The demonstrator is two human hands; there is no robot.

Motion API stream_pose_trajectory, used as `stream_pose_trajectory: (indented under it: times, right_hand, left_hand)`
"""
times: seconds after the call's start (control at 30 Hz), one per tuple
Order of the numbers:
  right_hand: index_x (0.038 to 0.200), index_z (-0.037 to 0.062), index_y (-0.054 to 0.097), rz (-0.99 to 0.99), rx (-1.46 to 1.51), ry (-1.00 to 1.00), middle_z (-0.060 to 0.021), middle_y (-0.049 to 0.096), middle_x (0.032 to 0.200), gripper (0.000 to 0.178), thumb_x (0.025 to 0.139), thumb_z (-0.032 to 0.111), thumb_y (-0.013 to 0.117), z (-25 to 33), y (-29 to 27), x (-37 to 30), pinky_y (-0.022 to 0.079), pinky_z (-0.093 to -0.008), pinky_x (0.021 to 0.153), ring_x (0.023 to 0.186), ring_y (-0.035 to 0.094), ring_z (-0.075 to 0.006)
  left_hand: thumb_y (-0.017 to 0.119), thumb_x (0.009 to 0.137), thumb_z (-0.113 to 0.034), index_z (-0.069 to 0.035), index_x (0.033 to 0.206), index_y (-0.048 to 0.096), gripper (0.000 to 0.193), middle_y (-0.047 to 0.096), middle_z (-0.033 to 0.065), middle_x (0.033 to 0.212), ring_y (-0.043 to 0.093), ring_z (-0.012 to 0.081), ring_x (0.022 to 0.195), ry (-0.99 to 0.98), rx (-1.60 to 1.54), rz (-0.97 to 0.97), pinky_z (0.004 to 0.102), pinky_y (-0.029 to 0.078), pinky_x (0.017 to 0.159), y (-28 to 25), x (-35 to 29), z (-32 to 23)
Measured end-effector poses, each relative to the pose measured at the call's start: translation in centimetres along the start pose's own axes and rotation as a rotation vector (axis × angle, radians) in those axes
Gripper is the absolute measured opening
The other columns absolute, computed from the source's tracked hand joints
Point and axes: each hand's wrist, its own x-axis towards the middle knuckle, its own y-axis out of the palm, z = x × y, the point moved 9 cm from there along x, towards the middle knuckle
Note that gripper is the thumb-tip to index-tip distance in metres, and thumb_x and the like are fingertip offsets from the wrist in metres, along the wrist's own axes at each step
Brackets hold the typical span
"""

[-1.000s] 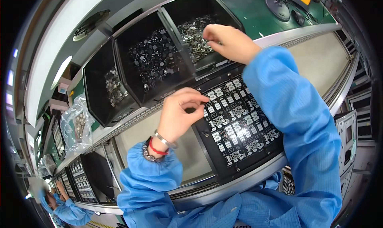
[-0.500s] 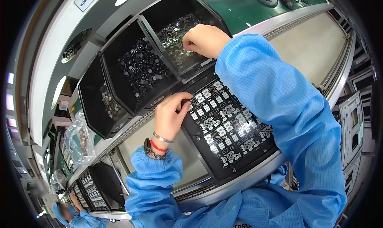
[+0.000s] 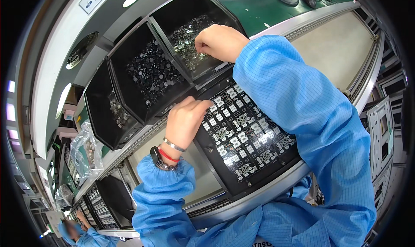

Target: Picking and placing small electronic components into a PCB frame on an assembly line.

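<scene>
My right hand [image 3: 221,43] reaches into the far right black bin [image 3: 161,20], over a pile of small shiny metal parts [image 3: 190,35]. Its fingertips are pinched together, and whatever lies between them is hidden. At the far left corner of a circuit board panel [image 3: 235,126], my left hand [image 3: 185,119] has its fingers drawn together and bent down at the panel's edge. I cannot see what they grip. The panel, covered with rows of white and silver components, rests in a black tray [image 3: 218,171].
Beside the metal parts stands a bin of small dark round parts [image 3: 153,74], then a smaller bin [image 3: 101,113] with few pieces. A conveyor rail [image 3: 142,139] runs beneath. Further left are a clear plastic bag [image 3: 86,147], more panels [image 3: 101,210] and another person [image 3: 82,234].
My left hand's thumb and fingers, a little apart before, have come together at the panel's corner. My right hand stays over the metal parts, shifted slightly left.
</scene>
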Motion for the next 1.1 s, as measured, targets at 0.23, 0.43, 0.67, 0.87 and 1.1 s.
stream_pose_trajectory:
  times: [0.23,0.43,0.67,0.87,1.1]
  right_hand:
    - [0.087,0.0028,0.066,-0.15,0.128,-0.14,-0.012,0.067,0.084,0.008,0.08,0.006,0.064,1.1,-2.7,-1.2,0.052,-0.0337,0.071,0.079,0.065,-0.0268]
    - [0.09,-0.0033,0.059,-0.019,0.436,-0.059,-0.0061,0.063,0.084,0.006,0.085,-0.001,0.06,1.5,-4.9,-6.1,0.05,-0.0261,0.073,0.079,0.061,-0.0139]
    - [0.087,-0.0011,0.056,0.071,0.529,-0.133,-0.0046,0.056,0.084,0.012,0.079,-0.008,0.058,5.6,-4.5,-10.1,0.048,-0.0256,0.074,0.08,0.058,-0.0124]
    - [0.091,0.0014,0.058,0.256,0.631,-0.074,-0.0024,0.059,0.083,0.016,0.078,-0.008,0.061,7.3,0.1,-12.8,0.046,-0.0248,0.068,0.074,0.055,-0.0101]
    - [0.088,0.0025,0.056,0.39,0.672,0.015,-0.0012,0.058,0.079,0.015,0.078,-0.008,0.06,8.0,3.7,-15.7,0.046,-0.0236,0.066,0.071,0.055,-0.0091]
  left_hand:
    - [0.054,0.071,-0.004,-0.01,0.104,0.061,0.034,0.057,0.004,0.099,0.059,0.0221,0.082,0.065,0.093,-0.018,0.0324,0.051,0.066,-0.6,-1.1,-1.3]
    - [0.058,0.075,0.007,-0.005,0.089,0.064,0.019,0.056,0.0105,0.086,0.058,0.0284,0.076,-0.105,0.113,-0.568,0.036,0.048,0.065,-11.5,-3.9,0.8]
    - [0.058,0.077,0.005,-0.002,0.094,0.06,0.019,0.057,0.011,0.093,0.058,0.0264,0.082,-0.275,0.171,-0.617,0.0341,0.048,0.071,-13.6,-4.4,4.1]
    - [0.058,0.079,-0.001,-0.003,0.102,0.064,0.024,0.061,0.0146,0.103,0.058,0.0321,0.098,-0.122,0.38,0.046,0.0373,0.049,0.085,-4.7,0.9,6.1]
    - [0.059,0.075,-0.001,-0.004,0.089,0.065,0.016,0.064,0.0156,0.084,0.062,0.0343,0.081,-0.206,0.457,0.073,0.0391,0.051,0.073,-4.2,1.5,8.2]
